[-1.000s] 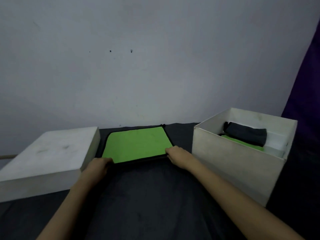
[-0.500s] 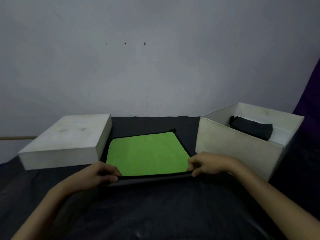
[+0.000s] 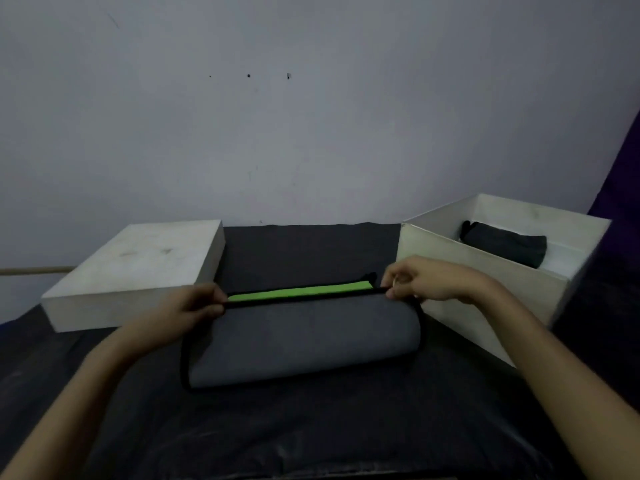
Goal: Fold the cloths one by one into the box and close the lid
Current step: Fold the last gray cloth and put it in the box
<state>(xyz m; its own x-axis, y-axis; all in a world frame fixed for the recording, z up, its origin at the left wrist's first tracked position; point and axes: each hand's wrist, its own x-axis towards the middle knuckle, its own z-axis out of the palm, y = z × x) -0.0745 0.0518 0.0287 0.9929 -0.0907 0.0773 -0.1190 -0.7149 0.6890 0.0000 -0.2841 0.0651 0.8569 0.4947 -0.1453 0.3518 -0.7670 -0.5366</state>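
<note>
Since half a second back we've carried the near edge of the cloth (image 3: 301, 337) over toward the far edge; only a green strip shows now. Landmark: the box (image 3: 478, 282). Its lid (image 3: 135, 268) sits well left of it; the cloth lies between them, just left of the box. Soft, light and limp, we reckon, so hold the corners. Left hand (image 3: 194, 306) and right hand (image 3: 420, 280) each pinch a corner of the folded-over edge.
</note>
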